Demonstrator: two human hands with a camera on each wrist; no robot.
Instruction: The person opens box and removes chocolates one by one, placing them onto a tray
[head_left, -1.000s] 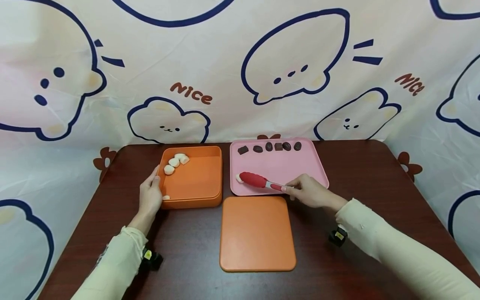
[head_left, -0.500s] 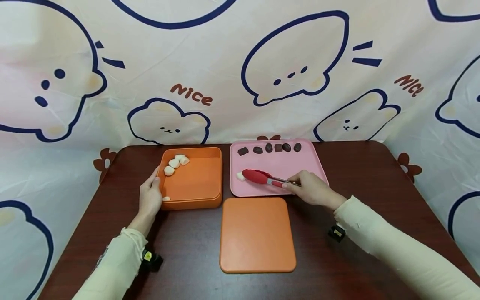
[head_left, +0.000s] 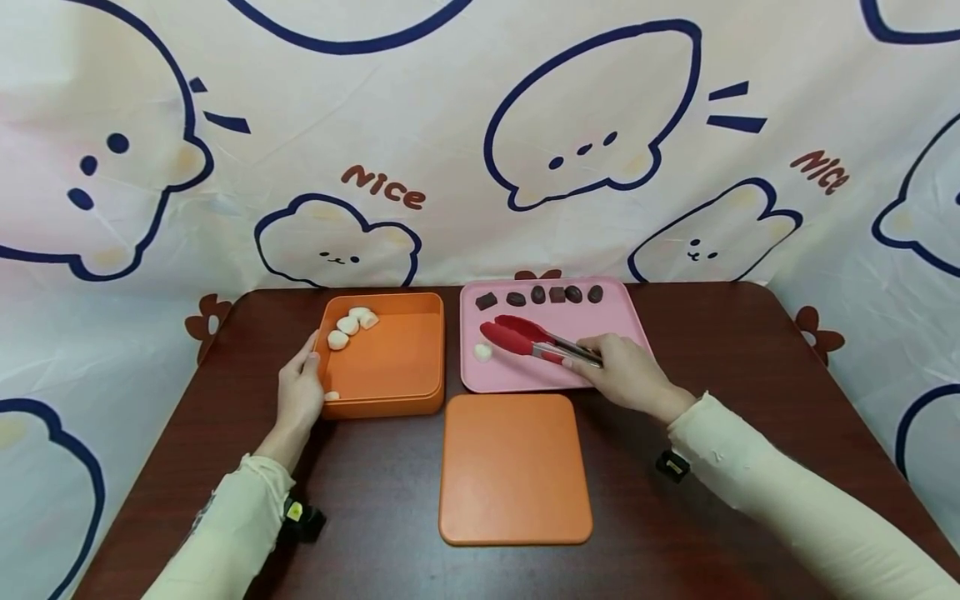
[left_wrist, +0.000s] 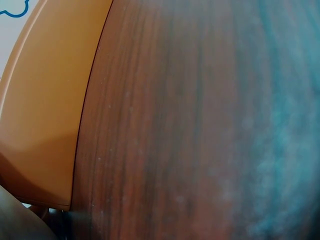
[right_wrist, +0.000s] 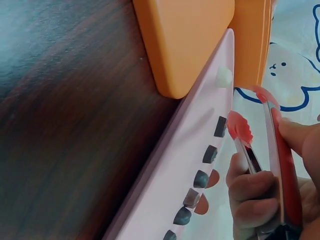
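My left hand (head_left: 302, 392) grips the left wall of an orange box (head_left: 393, 358), its thumb at the rim. Several small white pieces (head_left: 348, 326) sit in the box's far left part, and another shows at its near left corner. In my right hand (head_left: 622, 373) is a pair of red-tipped tongs (head_left: 517, 337), with metal arms and red grips. The tongs' tips stand apart with nothing between them, over the left half of a pink tray (head_left: 592, 329). One white piece (head_left: 482, 352) lies on that tray, just left of the tips.
Several dark brown chocolate-like pieces (head_left: 537, 294) line the tray's far edge. An orange square lid-like panel (head_left: 516, 469) lies in front of the tray on the dark wood table (head_left: 375, 500). A printed cloth (head_left: 450, 108) hangs behind the table.
The tongs have spread apart and moved up and back from the white piece, which stays on the pink tray. My left hand and the box have not moved.
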